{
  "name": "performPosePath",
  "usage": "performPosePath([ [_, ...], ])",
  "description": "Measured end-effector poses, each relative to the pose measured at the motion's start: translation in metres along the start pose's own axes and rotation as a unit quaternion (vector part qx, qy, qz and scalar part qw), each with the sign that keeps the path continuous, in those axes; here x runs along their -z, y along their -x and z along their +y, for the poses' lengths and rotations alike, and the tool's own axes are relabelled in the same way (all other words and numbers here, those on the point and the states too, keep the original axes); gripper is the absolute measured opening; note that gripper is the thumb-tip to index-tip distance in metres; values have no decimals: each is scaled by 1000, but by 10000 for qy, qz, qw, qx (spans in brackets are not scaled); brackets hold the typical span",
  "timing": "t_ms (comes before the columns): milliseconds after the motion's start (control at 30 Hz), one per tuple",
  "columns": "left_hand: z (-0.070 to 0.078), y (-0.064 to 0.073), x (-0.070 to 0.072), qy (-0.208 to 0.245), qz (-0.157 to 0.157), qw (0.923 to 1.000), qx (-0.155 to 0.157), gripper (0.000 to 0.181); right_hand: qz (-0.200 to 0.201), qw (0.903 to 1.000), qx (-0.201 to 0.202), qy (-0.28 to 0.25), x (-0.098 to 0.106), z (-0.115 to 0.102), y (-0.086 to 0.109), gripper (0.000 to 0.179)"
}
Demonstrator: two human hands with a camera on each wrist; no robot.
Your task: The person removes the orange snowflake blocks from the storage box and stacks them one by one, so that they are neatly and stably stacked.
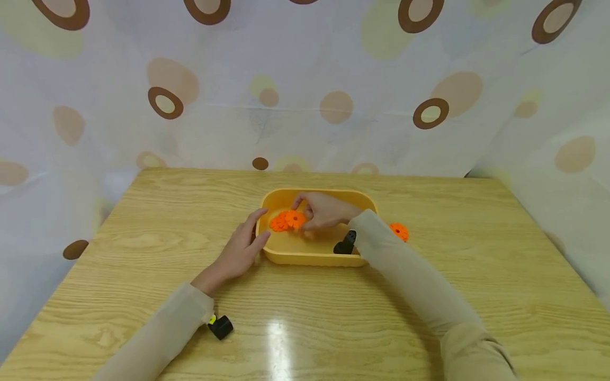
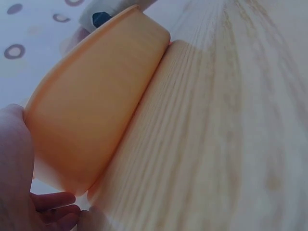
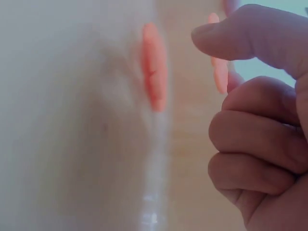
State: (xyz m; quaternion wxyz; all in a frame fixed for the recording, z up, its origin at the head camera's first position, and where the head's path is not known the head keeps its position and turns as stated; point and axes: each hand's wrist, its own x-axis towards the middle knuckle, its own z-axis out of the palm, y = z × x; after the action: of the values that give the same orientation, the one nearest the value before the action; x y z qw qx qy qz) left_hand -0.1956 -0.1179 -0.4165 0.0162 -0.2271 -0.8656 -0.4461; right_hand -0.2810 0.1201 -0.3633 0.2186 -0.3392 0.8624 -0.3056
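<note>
A yellow-orange plastic basin point(image 1: 314, 259) stands on the table. My left hand point(image 1: 238, 251) is at its left end, fingers extended and touching the outside wall, which fills much of the left wrist view. My right hand point(image 1: 326, 209) reaches inside the basin. Its thumb and a fingertip pinch an orange disc point(image 1: 295, 218) with a scalloped edge and a hole in the middle. Just left of that lies another orange disc point(image 1: 278, 221), partly overlapped by the held one. In the right wrist view the held disc point(image 3: 220, 74) appears edge-on, apart from the other disc point(image 3: 154, 67).
Right of the basin, a further orange disc point(image 1: 398, 231) rests on the wooden table point(image 1: 190, 211), partly hidden by my right sleeve. Small black wrist cameras point(image 1: 221, 327) sit at both sleeves. A white spotted curtain point(image 1: 305, 79) hangs behind the table and at its sides.
</note>
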Motion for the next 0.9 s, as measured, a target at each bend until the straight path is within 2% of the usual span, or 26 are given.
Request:
performPosePath([
  [200,0,0,-1,-30,51,10000,-24,50,255,9974,482,466,3,-9,4,42],
  [333,0,-1,-1,-72,97,9999,-44,49,318,9960,653,519,5,-15,7,42],
  [700,-1,-1,-2,-46,72,9999,-84,50,609,9945,789,324,18,-15,18,42],
  [900,-1,-1,-2,-122,112,9999,-36,50,667,9958,615,142,25,-16,26,41],
])
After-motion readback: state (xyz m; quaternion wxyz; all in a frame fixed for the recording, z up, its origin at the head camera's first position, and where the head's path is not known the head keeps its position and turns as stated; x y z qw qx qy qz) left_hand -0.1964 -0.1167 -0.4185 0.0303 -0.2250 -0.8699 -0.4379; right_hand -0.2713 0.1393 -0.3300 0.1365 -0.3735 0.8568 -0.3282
